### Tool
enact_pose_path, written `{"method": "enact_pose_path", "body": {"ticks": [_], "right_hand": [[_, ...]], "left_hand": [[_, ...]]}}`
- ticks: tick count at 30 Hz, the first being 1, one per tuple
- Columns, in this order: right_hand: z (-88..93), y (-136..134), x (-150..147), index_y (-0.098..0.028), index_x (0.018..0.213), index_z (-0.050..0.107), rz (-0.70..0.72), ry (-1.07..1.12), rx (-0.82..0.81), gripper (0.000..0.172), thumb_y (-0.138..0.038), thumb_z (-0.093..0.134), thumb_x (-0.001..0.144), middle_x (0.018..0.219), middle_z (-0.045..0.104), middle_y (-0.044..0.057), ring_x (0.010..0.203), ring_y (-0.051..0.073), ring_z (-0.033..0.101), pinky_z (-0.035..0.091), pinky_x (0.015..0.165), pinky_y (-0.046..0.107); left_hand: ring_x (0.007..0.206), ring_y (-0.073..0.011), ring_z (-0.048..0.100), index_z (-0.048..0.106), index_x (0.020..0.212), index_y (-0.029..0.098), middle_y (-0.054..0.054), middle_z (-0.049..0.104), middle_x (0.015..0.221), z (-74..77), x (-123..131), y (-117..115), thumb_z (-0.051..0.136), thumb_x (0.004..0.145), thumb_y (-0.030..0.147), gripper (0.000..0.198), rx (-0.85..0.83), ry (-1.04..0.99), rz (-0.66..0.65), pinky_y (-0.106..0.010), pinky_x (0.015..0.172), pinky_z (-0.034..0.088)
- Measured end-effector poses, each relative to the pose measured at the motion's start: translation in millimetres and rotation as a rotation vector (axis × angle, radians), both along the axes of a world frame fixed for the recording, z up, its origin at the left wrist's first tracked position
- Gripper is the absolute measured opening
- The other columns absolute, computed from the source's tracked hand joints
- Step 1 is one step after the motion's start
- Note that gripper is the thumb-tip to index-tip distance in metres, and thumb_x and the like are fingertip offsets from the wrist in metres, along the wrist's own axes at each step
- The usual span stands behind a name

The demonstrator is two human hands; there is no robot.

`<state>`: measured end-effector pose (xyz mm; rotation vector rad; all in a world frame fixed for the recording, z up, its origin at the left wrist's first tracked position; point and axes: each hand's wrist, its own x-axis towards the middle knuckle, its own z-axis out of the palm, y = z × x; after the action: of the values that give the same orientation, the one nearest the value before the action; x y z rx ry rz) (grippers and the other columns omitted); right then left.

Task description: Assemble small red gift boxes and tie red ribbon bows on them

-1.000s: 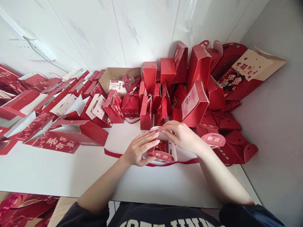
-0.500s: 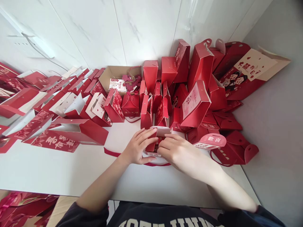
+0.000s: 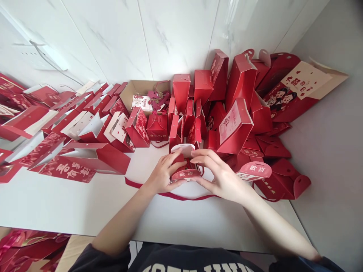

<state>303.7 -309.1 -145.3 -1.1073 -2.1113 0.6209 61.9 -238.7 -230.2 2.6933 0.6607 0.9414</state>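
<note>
A small red gift box [image 3: 185, 174] with rounded, handle-slotted flaps is between my two hands in front of me. Its top is open, with the far flap upright and the near flap, printed with white characters, leaning toward me. My left hand [image 3: 162, 173] grips the box's left side, fingers over the rim and thumb at the near flap. On the right side, the fingers of my right hand [image 3: 218, 173] reach the top edge while the thumb touches the near flap. Dark red pieces show inside the box, too hidden to name.
Rows of red paper gift bags [image 3: 104, 158] stand to the left. More red bags and boxes [image 3: 235, 121] crowd the back and right. Behind lies an open cardboard box [image 3: 127, 94] with cards and ribbons. A red curved edge [image 3: 134, 183] borders the white piece under my hands.
The near flap has come up into view, its white characters facing up. My right hand has shifted from over the opening to the box's right side, its fingers spread wider.
</note>
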Motion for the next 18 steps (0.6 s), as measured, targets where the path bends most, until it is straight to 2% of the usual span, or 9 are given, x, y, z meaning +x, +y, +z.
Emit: {"method": "enact_pose_path", "body": {"ticks": [2,5,8,11,13,15,18], "right_hand": [[-9.2,2.7,0.7,-0.025,0.13,0.049,0.002,0.071,0.027,0.038,-0.029,0.062,0.095,0.144,0.046,0.015,0.136,0.029,0.05,0.052,0.106,0.045],[-16.6,3.7,2.0,-0.025,0.133,0.049,0.066,0.06,0.001,0.039,-0.028,0.061,0.096,0.149,0.043,0.015,0.141,0.028,0.045,0.049,0.11,0.046],[-20.0,2.7,3.2,-0.025,0.136,0.05,0.085,0.028,-0.016,0.039,-0.027,0.057,0.098,0.158,0.035,0.013,0.147,0.027,0.037,0.044,0.115,0.047],[-26.4,2.1,3.6,-0.024,0.142,0.043,0.066,0.05,0.01,0.048,-0.025,0.057,0.097,0.163,0.027,0.013,0.151,0.028,0.029,0.039,0.118,0.05],[-33.1,2.2,3.5,-0.025,0.146,0.038,0.052,0.084,0.016,0.054,-0.026,0.059,0.096,0.161,0.032,0.014,0.15,0.028,0.032,0.039,0.118,0.051],[-40.2,2.3,3.0,-0.027,0.148,0.035,0.045,0.089,-0.02,0.058,-0.027,0.06,0.096,0.155,0.043,0.013,0.144,0.027,0.043,0.045,0.114,0.05],[-48.3,3.2,1.4,-0.028,0.145,0.038,0.066,0.03,-0.038,0.053,-0.03,0.059,0.097,0.141,0.059,0.01,0.13,0.026,0.058,0.048,0.111,0.05]], "left_hand": [[0.135,-0.0372,0.049,0.06,0.13,0.017,-0.019,0.037,0.157,-1.0,-1.0,2.2,0.069,0.086,0.044,0.052,0.001,-0.025,-0.009,-0.053,0.105,0.046],[0.136,-0.0376,0.047,0.063,0.127,0.02,-0.017,0.034,0.159,-1.0,-0.7,4.1,0.068,0.087,0.042,0.047,0.002,-0.034,-0.041,-0.054,0.107,0.046],[0.14,-0.0383,0.043,0.059,0.134,0.024,-0.015,0.029,0.161,0.3,1.3,4.0,0.067,0.089,0.038,0.048,0.053,-0.046,-0.065,-0.057,0.11,0.044],[0.142,-0.0382,0.041,0.053,0.142,0.028,-0.013,0.027,0.162,1.8,2.8,3.8,0.066,0.091,0.033,0.053,0.158,-0.039,-0.088,-0.058,0.111,0.044],[0.142,-0.0381,0.042,0.049,0.145,0.032,-0.012,0.023,0.164,2.4,2.6,4.3,0.067,0.09,0.032,0.057,0.182,-0.027,-0.1,-0.057,0.11,0.047],[0.144,-0.0383,0.04,0.04,0.149,0.035,-0.012,0.022,0.164,2.0,1.4,5.1,0.067,0.09,0.032,0.065,0.14,-0.048,-0.107,-0.059,0.108,0.048],[0.147,-0.0383,0.034,0.027,0.155,0.03,-0.017,0.024,0.162,-0.2,-2.1,6.0,0.069,0.089,0.034,0.078,0.062,-0.079,-0.092,-0.059,0.108,0.047]]}}
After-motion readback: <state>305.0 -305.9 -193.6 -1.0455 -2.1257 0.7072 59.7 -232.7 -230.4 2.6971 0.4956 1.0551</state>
